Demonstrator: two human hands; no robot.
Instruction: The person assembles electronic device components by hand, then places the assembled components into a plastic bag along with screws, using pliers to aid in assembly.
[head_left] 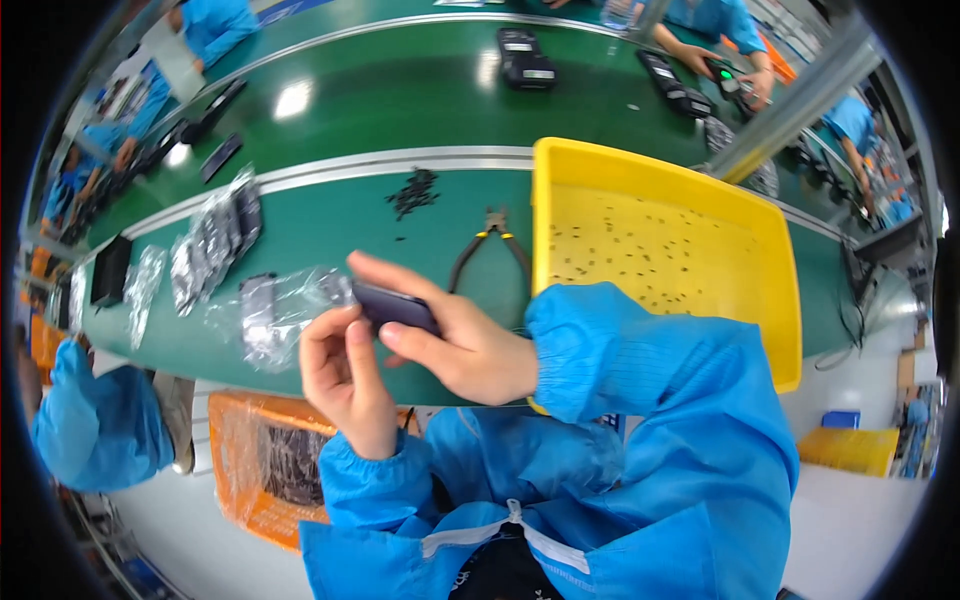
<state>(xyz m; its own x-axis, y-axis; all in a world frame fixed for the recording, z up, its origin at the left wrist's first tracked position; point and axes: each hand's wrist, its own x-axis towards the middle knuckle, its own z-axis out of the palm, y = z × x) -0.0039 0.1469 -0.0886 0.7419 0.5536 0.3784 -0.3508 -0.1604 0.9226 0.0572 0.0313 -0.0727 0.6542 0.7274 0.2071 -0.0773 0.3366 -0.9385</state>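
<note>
The right hand point(474, 350) grips a dark casing point(398, 307), its long axis slanting down rightward, left end beside the half-curled left hand point(352, 385), whose hold I cannot tell.

Your right forearm point(655, 360) reaches in from about four o'clock, and the right wrist point(522, 370) carries your right hand point(462, 345) just below centre, toward seven. That hand points to ten, its thumb point(418, 343) and fingers set in a grip. Your left forearm point(368, 490) rises from seven o'clock; your left hand point(350, 378) sits at eight, fingers bent and pointing toward twelve, close by the right fingertips.
</note>
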